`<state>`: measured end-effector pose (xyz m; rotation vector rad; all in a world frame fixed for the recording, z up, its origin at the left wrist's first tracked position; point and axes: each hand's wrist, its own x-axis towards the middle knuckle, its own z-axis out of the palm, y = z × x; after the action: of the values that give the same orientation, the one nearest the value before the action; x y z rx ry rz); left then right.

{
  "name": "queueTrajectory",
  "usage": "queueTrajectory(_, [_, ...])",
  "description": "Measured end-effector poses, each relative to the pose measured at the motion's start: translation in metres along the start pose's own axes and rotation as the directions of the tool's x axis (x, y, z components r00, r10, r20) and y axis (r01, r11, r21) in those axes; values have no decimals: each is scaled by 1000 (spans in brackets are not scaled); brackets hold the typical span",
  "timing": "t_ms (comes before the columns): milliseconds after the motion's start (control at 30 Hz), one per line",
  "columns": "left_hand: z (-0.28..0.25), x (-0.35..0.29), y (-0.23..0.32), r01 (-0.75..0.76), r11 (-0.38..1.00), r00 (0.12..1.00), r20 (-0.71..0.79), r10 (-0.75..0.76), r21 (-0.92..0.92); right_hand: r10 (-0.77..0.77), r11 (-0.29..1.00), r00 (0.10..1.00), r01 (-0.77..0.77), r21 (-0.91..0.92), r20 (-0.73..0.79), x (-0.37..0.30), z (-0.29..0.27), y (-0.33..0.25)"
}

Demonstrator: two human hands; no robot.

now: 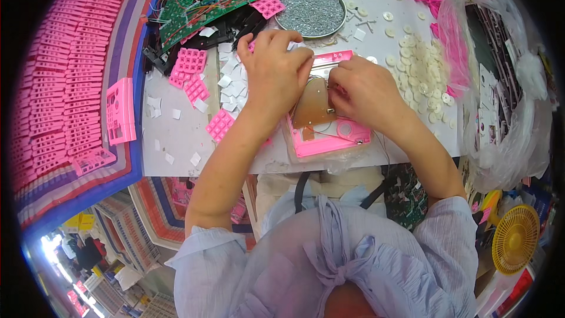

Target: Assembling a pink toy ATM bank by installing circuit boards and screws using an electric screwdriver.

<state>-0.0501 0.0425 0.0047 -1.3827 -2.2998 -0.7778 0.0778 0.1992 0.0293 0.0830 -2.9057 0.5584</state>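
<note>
A pink plastic casing (318,148) lies in front of me with a brown circuit board (315,106) and thin wires inside it. At the casing's upper left, my left hand (276,70) is bent with thumb and forefinger drawn together; what is between them is hidden. My right hand (368,91) curls over the casing's right side, fingers closed by the board's edge. Whatever it pinches is too small or covered to name. White paper-like squares (232,85) and pink button pads (191,62) lie left of my left hand.
A round tin of small metal screws (311,10) stands beyond the casing. Green circuit boards (206,9) with wires are heaped at the far left. White discs (415,62) are scattered at right, near a clear plastic bag (506,147). Pink casings (70,94) are stacked at left.
</note>
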Motion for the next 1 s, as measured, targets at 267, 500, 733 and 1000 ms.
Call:
queueTrajectory(267, [-18,-17,4,-145,985,974,162,159,-91,40,992,998,-33,124,-55,-24,8,-12])
queueTrajectory(500, [-16,-1,8,221,940,947,288,-143,-260,20,984,997,-7,176,-71,-22,10,-9])
queueTrajectory(733, [-8,4,6,9,981,970,241,38,-192,26,979,996,-8,203,-87,-29,11,-8])
queueTrajectory(1000, [-5,17,7,-301,954,863,430,265,15,9,976,995,12,216,-95,-31,11,-5])
